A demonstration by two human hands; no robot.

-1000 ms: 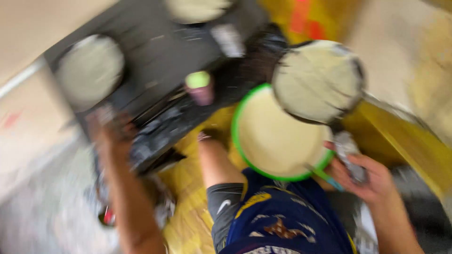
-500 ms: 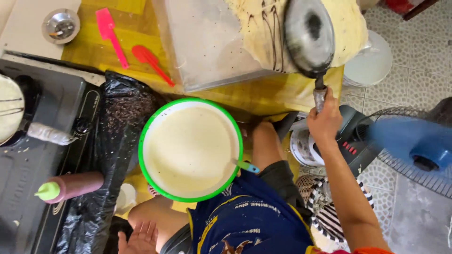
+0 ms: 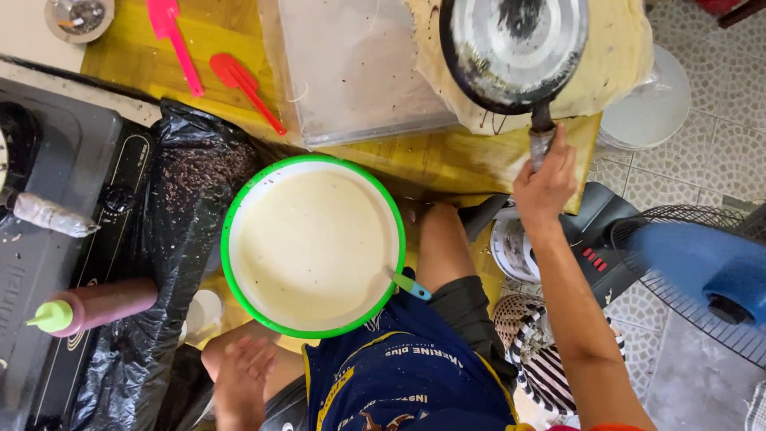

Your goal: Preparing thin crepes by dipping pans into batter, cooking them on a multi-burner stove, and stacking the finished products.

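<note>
My right hand (image 3: 545, 185) grips the handle of a round black pan (image 3: 513, 49), held bottom-up over a pale stack of thin crepes (image 3: 614, 56) on the wooden board. My left hand (image 3: 242, 373) rests open near my knee, holding nothing. Between my legs sits a green-rimmed bowl (image 3: 239, 199) full of pale batter, with a blue-green ladle handle (image 3: 411, 285) sticking out at its right edge.
A clear plastic tray (image 3: 351, 72), a pink spatula (image 3: 175, 40) and a red spatula (image 3: 243, 88) lie on the wooden board. A black stove (image 3: 48, 263) with a brown squeeze bottle (image 3: 96, 306) is at left, beside a black bag (image 3: 175, 207). A blue fan (image 3: 702, 271) stands at right.
The pan in my right hand has moved further over the crepe stack. My left hand has come a little more into view near my knee.
</note>
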